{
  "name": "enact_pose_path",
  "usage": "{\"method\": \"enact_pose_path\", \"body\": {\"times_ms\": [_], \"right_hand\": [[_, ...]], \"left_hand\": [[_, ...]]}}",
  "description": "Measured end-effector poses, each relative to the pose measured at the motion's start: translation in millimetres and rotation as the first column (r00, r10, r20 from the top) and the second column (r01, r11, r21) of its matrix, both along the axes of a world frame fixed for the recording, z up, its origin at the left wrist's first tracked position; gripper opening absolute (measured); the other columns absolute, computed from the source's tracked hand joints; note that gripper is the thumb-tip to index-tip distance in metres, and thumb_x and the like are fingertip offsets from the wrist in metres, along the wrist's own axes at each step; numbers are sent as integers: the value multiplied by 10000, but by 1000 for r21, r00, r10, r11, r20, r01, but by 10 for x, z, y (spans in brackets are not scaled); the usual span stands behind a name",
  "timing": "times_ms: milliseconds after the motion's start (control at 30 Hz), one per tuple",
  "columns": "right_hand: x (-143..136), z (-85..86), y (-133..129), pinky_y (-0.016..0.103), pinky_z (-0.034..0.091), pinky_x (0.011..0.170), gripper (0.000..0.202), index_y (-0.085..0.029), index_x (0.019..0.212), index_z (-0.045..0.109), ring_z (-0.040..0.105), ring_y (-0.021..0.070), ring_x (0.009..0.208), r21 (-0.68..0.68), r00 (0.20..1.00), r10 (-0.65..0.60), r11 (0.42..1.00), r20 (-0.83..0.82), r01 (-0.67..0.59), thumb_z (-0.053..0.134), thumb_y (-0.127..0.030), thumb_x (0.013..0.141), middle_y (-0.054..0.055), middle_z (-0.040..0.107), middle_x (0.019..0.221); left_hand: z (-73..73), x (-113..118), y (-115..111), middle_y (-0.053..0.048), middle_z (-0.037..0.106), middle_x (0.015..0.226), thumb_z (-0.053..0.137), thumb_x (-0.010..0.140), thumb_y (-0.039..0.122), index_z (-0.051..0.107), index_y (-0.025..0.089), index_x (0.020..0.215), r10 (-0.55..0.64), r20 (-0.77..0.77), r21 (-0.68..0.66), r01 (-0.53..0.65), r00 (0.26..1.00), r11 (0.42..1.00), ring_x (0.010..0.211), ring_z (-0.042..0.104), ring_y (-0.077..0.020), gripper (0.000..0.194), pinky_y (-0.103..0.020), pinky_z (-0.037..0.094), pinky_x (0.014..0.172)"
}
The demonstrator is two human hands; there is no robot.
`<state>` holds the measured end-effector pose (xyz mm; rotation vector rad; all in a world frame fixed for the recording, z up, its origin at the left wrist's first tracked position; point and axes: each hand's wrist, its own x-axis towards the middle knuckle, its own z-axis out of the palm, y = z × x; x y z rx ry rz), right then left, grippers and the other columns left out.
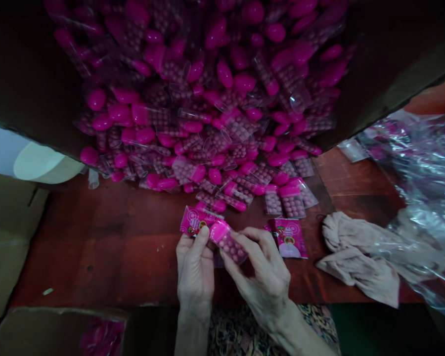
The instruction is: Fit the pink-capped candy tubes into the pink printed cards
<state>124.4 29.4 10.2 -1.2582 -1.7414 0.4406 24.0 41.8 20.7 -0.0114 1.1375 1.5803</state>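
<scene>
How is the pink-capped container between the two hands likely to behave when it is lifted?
The pink-capped container may feel slippery, as its cap looks glossy. Its many small balls could shift or rattle inside.

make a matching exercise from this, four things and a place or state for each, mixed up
1. left hand
2. right hand
3. cloth
4. white bowl

A. crumpled, beside clear plastic
B. holding a pink printed packet
C. at the far left
D. holding a bead-filled pack

Pairs: 1-B, 2-D, 3-A, 4-C
</scene>
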Motion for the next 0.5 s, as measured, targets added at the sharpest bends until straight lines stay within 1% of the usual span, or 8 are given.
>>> {"method": "enact_pose_path", "body": {"times_ms": [100,200,267,367,500], "right_hand": [[-1,3,-2,306,527,674,307,-176,1040,573,556,182,830,13,1000,12,1000,-4,-12,584,-43,764,73,526,923],[3,27,-5,290,533,656,301,-182,1040,574,561,175,817,25,1000,31,999,-2,-31,587,-57,766,64,521,911],[4,54,-6,280,536,657,300,-179,1035,571,559,167,809,32,999,47,998,-22,-46,590,-55,762,57,516,907],[-1,94,-6,257,539,657,302,-177,1020,569,553,152,803,46,997,55,998,-63,-52,583,-32,756,47,506,899],[-7,113,-9,253,546,643,305,-183,1018,570,560,148,780,40,997,33,999,-65,-31,596,-41,749,39,508,887]], "left_hand": [[26,-2,2,-14,714,708,729,645,154,677,168,745,-10,1,13,10,1000,1000,631,644,-109,113,-228,506,681],[57,-14,-18,-10,708,690,741,632,170,675,165,719,-9,-34,39,10,999,999,611,642,-103,109,-207,506,655],[77,-18,-38,-13,706,702,741,632,179,680,169,759,-10,-56,78,14,998,997,619,644,-106,141,-213,511,656],[100,-8,-57,-23,711,725,744,625,167,679,182,825,-42,-76,115,51,996,992,648,654,-123,211,-231,519,661],[117,30,-45,-21,710,728,750,607,138,674,181,839,-50,-78,93,57,996,994,638,649,-120,248,-236,521,660]]}}
